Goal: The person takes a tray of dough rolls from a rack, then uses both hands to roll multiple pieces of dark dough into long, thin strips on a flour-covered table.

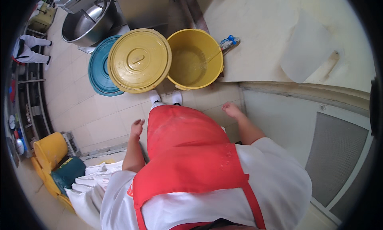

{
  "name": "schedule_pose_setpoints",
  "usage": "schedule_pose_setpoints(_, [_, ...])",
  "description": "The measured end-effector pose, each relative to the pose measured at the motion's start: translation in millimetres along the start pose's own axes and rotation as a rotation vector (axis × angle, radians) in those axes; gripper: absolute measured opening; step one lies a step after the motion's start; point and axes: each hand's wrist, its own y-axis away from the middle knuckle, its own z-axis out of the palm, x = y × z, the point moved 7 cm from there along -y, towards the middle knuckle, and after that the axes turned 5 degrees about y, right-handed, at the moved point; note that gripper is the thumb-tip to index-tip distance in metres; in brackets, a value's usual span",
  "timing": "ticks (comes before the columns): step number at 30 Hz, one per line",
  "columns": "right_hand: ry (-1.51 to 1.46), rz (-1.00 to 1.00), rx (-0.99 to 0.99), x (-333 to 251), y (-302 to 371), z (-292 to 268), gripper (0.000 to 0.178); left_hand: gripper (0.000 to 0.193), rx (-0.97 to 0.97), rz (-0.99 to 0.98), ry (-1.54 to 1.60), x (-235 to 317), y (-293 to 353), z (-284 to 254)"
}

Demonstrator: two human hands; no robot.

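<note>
Away from my body on the left, my left hand [137, 127] hangs beside the red apron [187, 130], its fingers loosely bent and holding nothing. On the other side my right hand [232, 110] is held out with loosely curled fingers, also with nothing visible in it. In front of my feet stands an uncovered yellow bin [175, 80]; its inside looks wet, and the contents are hard to make out. A round yellow lid [137, 76] lies beside it, overlapping a teal lid [97, 70]. Neither hand touches the bin or the lids.
A steel mixing bowl [70, 32] stands at the back left. To the right are a pale counter [255, 38] and a cabinet door with a mesh panel [339, 150]. White sacks [89, 190] and a tipped yellow bin [50, 150] lie lower left. Another person's legs [38, 50] show far left.
</note>
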Motion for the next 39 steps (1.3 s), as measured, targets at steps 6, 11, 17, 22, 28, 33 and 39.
schedule_pose_setpoints(6, [0.048, -0.107, -0.026, -80.7, -66.6, 59.6, 0.043, 0.068, 0.162, -0.193, 0.079, -52.9, 91.0, -98.0])
schedule_pose_setpoints(11, [-0.134, -0.381, -0.004, -202.7, -54.5, 93.4, 0.048, 0.065, 0.287, -0.171, 0.062, -64.8, 101.5, -170.4])
schedule_pose_setpoints(17, [0.175, -0.297, -0.165, -253.0, -28.6, 132.6, 0.055, 0.077, 0.148, -0.209, 0.026, -78.5, 64.2, -193.9])
schedule_pose_setpoints(22, [0.560, -0.131, -0.241, -243.4, -20.5, 217.4, 0.095, 0.068, -0.083, -0.325, -0.129, -140.0, 26.7, -197.1])
schedule_pose_setpoints(28, [0.602, -0.675, -0.001, -481.2, 93.4, 368.8, 0.039, 0.038, 0.134, -0.073, -0.104, -166.2, 38.7, -345.0])
schedule_pose_setpoints(33, [0.249, -0.905, -0.105, -625.9, 103.9, 388.4, 0.027, 0.036, -0.093, 0.097, 1.159, -53.4, 51.0, -465.6])
schedule_pose_setpoints(39, [0.387, -0.638, -0.318, -725.2, 69.4, 462.5, 0.077, 0.040, -0.143, 0.679, 1.259, 92.0, 127.1, -650.1])
